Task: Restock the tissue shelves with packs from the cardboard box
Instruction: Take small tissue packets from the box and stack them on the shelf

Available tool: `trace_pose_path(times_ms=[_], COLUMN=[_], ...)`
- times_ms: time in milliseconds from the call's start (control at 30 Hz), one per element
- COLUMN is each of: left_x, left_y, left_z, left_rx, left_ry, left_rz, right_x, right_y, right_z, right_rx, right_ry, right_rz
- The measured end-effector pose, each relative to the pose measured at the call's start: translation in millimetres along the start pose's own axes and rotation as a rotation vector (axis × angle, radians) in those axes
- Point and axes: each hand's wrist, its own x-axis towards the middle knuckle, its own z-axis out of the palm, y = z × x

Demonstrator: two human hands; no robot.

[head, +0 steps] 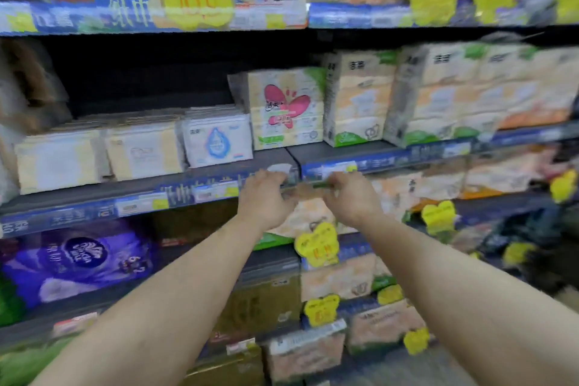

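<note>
My left hand (pixel 266 194) and my right hand (pixel 351 197) are side by side at the front edge of the middle shelf (pixel 282 157). Their curled fingers pinch a thin blurred strip (pixel 308 189) between them, in front of the blue price rail (pixel 188 191). Just above stands a tissue pack with a pink butterfly (pixel 286 110). A white pack with a blue drop (pixel 217 139) and low cream packs (pixel 144 150) lie to its left. The cardboard box is out of view.
Tall cream and green tissue packs (pixel 357 97) fill the middle shelf to the right. A dark gap (pixel 141 72) opens above the low packs. Purple packs (pixel 78 260) and brown packs (pixel 260 304) sit on lower shelves. Yellow price tags (pixel 316 244) hang from the rails.
</note>
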Motion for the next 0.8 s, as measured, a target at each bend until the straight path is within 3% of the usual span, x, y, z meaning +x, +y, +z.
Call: trace_pose_path(times_ms=[200, 433, 800], left_x=[-6.6, -5.8, 87.5], left_y=[180.1, 343.8, 576.9], left_z=[87.8, 182.3, 305.9], left_rx=[-0.024, -0.057, -0.060], left_ry=[-0.221, -0.410, -0.512], left_rz=[0.261, 0.540, 0.873], right_x=[-70.6, -131.4, -108.2], right_y=[164.8, 315.2, 527.5], right_z=[-73.8, -132.9, -234.0], right_rx=[-0.118, -0.269, -0.416], right_ry=[0.079, 0.113, 0.179], right_rz=[0.270, 0.566, 0.837])
